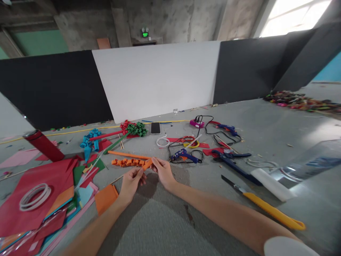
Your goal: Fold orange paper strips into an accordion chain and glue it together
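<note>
Between my two hands is a small orange paper strip (147, 164). My left hand (131, 184) pinches its lower end, thumb on top. At the upper end, my right hand (163, 172) has its fingertips closed on the strip. Just beyond my left hand lies a row of orange paper curls (125, 162). Behind them an orange paper-covered stick (128, 154) runs across the floor toward my right fingertips; I cannot tell whether it touches them. A stack of square orange paper (106, 198) rests to the left of my left forearm.
Left: red paper sheets (60, 174), white tape rings (35, 196), a red bottle (44, 145). Ahead: paper flowers (135, 129), a phone (155, 128), a hot glue gun (183, 155). Right: pliers (234, 165), a yellow-handled knife (271, 209), a clear plastic bottle (311, 161).
</note>
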Available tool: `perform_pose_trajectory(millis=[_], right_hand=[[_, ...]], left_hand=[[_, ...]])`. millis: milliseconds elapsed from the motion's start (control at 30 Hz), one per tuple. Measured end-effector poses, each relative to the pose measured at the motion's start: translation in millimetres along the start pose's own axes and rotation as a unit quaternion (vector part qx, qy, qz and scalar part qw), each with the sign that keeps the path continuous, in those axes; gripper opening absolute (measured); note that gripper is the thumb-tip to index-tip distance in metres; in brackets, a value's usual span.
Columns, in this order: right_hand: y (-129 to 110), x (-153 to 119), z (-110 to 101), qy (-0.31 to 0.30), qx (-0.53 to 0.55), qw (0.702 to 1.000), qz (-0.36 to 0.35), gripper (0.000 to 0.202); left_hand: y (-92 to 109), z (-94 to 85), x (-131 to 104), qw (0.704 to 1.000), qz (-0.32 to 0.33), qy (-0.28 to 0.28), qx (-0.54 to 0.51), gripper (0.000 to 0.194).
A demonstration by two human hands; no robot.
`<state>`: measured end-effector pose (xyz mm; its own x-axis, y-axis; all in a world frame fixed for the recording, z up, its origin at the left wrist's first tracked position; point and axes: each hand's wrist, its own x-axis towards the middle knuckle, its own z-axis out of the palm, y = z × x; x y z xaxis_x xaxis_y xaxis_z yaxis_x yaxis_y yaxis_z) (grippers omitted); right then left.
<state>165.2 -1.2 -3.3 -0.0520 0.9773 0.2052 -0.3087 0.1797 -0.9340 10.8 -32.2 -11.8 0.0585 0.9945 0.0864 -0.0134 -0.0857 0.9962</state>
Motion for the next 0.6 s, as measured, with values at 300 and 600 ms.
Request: perform_pose_trajectory(millis=[300,600], right_hand=[[-1,1,0,-0.01,0.01,1.0,0.012,0.047],[14,0,-2,-0.041,-0.064,0.997,0.009,0.052]], left_hand=[[-1,-0.5,0,1.0,-0.002,0.0,-0.005,0.036],[8,2.2,-2,1.0,0.0,-0.023,0.002,0.038]])
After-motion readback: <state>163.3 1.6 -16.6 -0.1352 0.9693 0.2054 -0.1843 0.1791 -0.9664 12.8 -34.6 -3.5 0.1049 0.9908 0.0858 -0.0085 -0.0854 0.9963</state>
